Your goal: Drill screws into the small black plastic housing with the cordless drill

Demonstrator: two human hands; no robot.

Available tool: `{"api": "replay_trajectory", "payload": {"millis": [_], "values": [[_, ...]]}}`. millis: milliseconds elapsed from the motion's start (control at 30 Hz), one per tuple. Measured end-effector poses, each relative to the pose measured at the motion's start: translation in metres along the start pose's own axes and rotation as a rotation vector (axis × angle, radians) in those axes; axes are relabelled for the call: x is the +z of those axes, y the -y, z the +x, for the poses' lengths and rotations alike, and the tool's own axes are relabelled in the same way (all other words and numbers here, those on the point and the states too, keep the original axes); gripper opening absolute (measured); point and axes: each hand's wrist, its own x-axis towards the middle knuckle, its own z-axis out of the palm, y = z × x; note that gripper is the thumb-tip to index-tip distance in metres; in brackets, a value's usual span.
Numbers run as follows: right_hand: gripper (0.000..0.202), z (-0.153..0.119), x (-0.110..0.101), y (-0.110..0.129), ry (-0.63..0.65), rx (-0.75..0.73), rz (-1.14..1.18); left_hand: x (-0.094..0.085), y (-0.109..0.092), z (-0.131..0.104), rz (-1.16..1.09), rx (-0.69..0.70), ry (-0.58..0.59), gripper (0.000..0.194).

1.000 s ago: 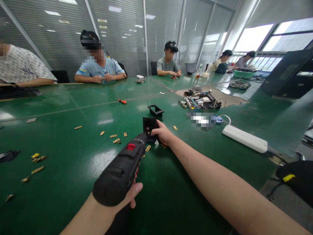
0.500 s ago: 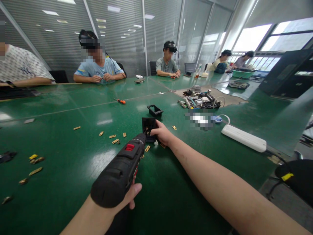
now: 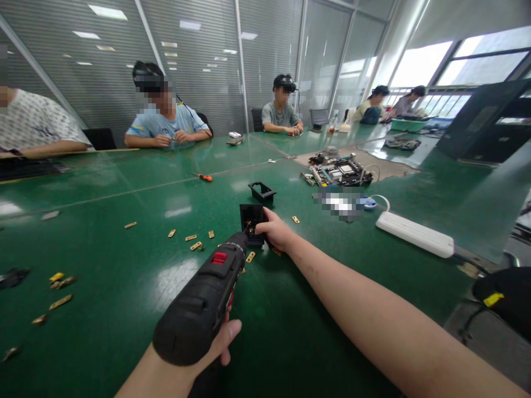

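A black cordless drill with a red switch on top is gripped in my left hand, its handle mostly hidden below the body. The drill's nose points into a black plastic housing with brass-coloured parts inside. My right hand holds that housing by its right side, thumb over the front, other fingers mostly out of sight behind it. I cannot tell whether the bit touches a screw. Just beyond stands a black open frame. Small brass strips lie around the housing.
A circuit board and a white power strip lie to the right. An orange-handled screwdriver is farther off on the green table. Brass pieces and a yellow bit lie at left. Several people sit across the table.
The view has shifted slightly, so the drill and housing sit a little lower in the picture. Both hands keep their holds, with the drill's nose still at the housing.
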Motion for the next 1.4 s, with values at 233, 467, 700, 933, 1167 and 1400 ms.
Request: {"api": "replay_trajectory", "payload": {"millis": [233,467,700,933,1167,1400], "values": [[0.053,-0.001,0.002,0.003,0.002,0.014,0.010,-0.002,0.013,-0.002,-0.005,-0.021,-0.022,0.015],[0.050,-0.003,0.006,0.004,-0.010,0.018,0.011,-0.005,0.027,-0.003,0.028,-0.025,0.001,0.020],[0.050,-0.004,0.007,0.003,-0.018,0.028,0.021,-0.007,0.039,-0.004,0.018,-0.056,0.035,0.027],[0.050,-0.006,0.008,0.006,-0.030,0.038,0.038,-0.005,0.042,-0.004,-0.042,-0.056,0.018,0.026],[0.048,-0.005,0.007,0.004,-0.019,0.025,0.047,-0.002,0.032,-0.005,-0.063,-0.067,-0.015,0.024],[0.050,-0.002,0.005,0.001,-0.017,0.021,0.040,-0.003,0.017,-0.003,-0.014,-0.033,0.002,0.021]]}}
